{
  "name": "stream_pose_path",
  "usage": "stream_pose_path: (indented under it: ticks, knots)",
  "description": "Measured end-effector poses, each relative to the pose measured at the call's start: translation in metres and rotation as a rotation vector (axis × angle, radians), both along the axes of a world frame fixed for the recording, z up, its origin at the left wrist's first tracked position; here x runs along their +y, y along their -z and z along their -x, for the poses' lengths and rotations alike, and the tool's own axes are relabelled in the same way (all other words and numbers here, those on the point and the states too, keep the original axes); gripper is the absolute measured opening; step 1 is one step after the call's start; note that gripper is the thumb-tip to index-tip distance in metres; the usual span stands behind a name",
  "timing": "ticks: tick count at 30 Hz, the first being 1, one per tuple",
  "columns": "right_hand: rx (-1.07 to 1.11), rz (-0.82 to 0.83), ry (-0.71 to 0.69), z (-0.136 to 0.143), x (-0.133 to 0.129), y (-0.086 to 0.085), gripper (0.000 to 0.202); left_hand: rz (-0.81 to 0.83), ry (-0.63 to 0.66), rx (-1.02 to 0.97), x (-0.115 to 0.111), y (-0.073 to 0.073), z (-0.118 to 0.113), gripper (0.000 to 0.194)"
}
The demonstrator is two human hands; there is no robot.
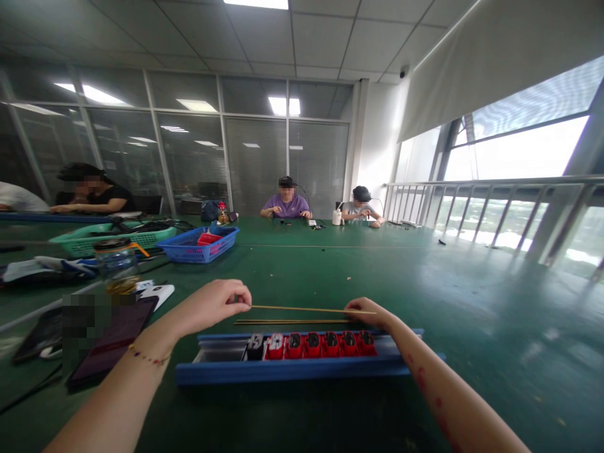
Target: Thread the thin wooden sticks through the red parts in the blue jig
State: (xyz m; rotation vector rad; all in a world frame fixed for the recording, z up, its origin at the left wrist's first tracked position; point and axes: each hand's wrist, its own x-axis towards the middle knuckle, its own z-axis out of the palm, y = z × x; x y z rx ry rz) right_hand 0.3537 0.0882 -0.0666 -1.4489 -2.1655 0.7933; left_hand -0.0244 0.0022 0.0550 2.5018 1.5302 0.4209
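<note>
Thin stick runs sideways, likely steadied near both ends: left hand pinches one, right hand meets the other (grip: cannot tell).

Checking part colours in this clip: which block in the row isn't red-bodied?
The leftmost block, at the row's end nearest the left hand. Its body is black, whereas the other six blocks have red bodies.
</note>
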Motion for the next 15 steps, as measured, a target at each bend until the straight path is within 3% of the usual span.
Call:
stream_pose_path:
  ticks: [5, 10, 15]
  knots:
    - [0.072, 0.023, 0.072, 0.003, 0.000, 0.001, 0.055, 0.111, 0.043, 0.023, 0.030, 0.038, -0.002, 0.021]
    - [-0.105, -0.083, -0.096, 0.007, -0.010, -0.009, 0.033, 0.162, -0.003, 0.029, 0.050, 0.079, -0.009, 0.018]
    - [-0.288, -0.204, -0.153, 0.011, -0.014, -0.012, 0.022, 0.117, -0.063, 0.035, 0.059, 0.093, -0.007, 0.020]
